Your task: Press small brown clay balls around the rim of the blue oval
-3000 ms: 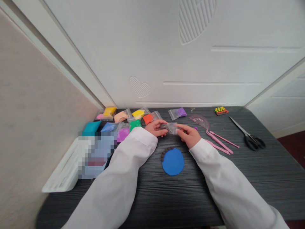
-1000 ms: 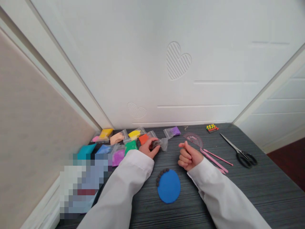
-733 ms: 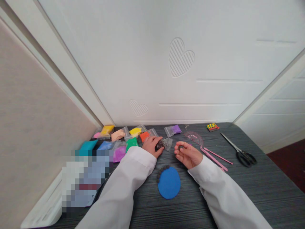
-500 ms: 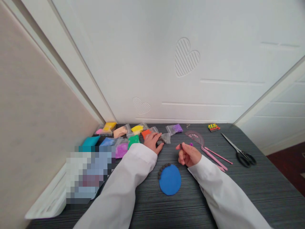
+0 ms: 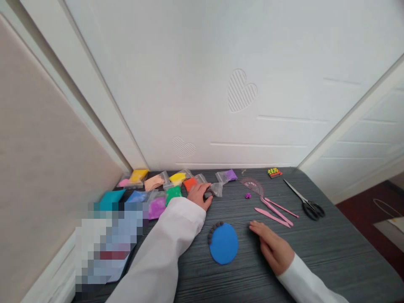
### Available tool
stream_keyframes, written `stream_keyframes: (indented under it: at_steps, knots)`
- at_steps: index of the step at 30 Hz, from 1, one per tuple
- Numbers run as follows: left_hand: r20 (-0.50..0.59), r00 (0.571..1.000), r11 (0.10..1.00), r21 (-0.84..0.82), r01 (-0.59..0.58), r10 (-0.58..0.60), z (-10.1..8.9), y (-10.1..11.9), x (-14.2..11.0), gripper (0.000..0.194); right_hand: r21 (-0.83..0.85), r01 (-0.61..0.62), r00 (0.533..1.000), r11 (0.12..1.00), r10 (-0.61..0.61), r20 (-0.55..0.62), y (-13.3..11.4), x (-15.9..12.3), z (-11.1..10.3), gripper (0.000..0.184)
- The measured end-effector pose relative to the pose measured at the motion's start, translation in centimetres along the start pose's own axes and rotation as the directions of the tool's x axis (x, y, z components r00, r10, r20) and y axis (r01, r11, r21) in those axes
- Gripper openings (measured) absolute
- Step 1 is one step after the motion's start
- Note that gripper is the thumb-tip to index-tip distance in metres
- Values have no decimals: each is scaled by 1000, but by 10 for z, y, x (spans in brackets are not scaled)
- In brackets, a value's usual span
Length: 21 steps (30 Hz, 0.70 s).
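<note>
Two hands in view over the dark table (image 5: 318, 256), placed differently than half a second ago. Left hand (image 5: 199, 195): stays at the dark bag (image 5: 216, 189), near the back row of packets; its fingers and thumb are closed about the bag's dark end. How firmly, I can't tell from my station.

Right hand (image 5: 274, 244): this is the change. Earlier it was raised with a dark pinch of stuff at the fingertips. Now it has dropped low, right of the blue disc (image 5: 224, 245) and apart from it. Fingers straight and together, thumb tucked below. I see no dark bit; it may be under the hand, but I can't tell, nor whether the palm meets the tabletop.

Disc lies flat, near the middle, untouched by either hand. Dark beads (image 5: 212, 233) line only its upper left edge; I note no growth in that row. My judgement: the work is between pieces, with the edging partial.

With the right hand lower, the purple lump (image 5: 248, 196) and flat pink tool (image 5: 272, 217) show in full.
</note>
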<state>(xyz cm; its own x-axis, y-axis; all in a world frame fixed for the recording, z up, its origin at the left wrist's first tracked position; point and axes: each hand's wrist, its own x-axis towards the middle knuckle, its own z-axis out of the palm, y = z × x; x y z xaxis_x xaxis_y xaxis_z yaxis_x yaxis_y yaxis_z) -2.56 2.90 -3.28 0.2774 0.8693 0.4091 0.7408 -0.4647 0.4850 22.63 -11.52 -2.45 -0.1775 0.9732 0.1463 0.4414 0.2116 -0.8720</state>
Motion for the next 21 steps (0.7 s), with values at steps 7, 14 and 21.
stream_keyframes:
  at_steps: [7,14,21]
  knots:
    - [10,1000,999,-24,24,-24,0,2,2,45,-770,393,913,503,-114,392,-25,-15,-9,66]
    - [-9,1000,998,56,0,1,-4,4,-1,43,-758,399,917,516,-230,325,-13,22,-17,64]
    - [2,1000,998,54,16,-16,-2,4,-1,40,-713,417,909,564,-236,345,-15,-21,-4,73]
